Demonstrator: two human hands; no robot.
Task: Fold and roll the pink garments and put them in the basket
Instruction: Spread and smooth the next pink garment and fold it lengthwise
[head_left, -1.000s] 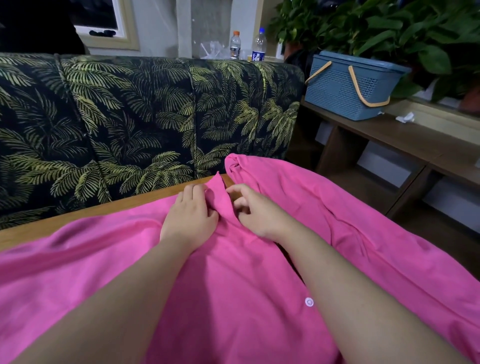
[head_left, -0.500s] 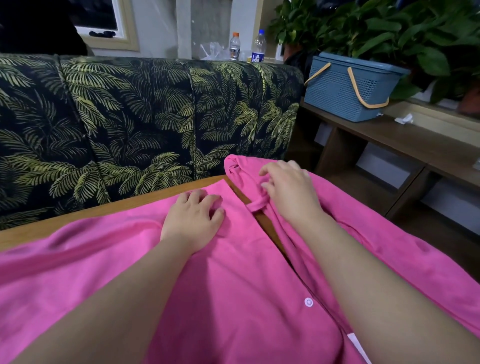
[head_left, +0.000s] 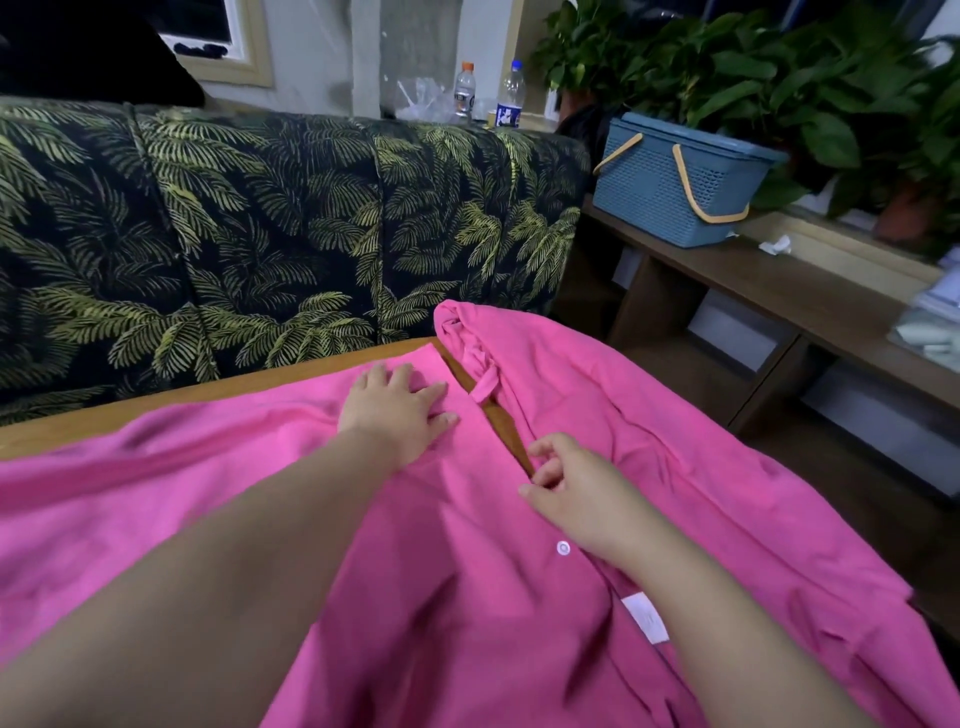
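- Pink garment (head_left: 467, 597): soft, matte knit cloth, spread wide and rumpled under both hands, front opening parted in a narrow slit that bares the wood beneath.
- Sofa (head_left: 260, 234): beyond the hands, dark upholstery printed with yellow-green palm fronds.
- Wooden table (head_left: 182, 402): smooth tan surface, visible as a strip past the left hand and in the slit between the two hands.
- Low wooden bench (head_left: 779, 291): dark brown, far to the right of the hands, well apart from the garment.
- Blue basket (head_left: 670, 182): perforated plastic, rectangular, two tan looped handles hanging down its side, standing on the bench, holding no garment.
- Leafy green plants (head_left: 779, 78): behind the basket.
- Left hand (head_left: 397, 415): flat, palm down, fingers straight and slightly spread, pressing the left front panel just beside the slit.
- Right hand (head_left: 576, 499): nearer than the left, fingers curled, thumb and fingertips pinching the cloth edge at the near end of the slit.
- Two clear plastic bottles (head_left: 509, 96): far behind, on a ledge past the sofa; labels too small to read.
- White sewn-in label (head_left: 644, 621): rectangular, beside the right forearm, writing unreadable.
- White round button (head_left: 563, 547): just left of the right wrist.
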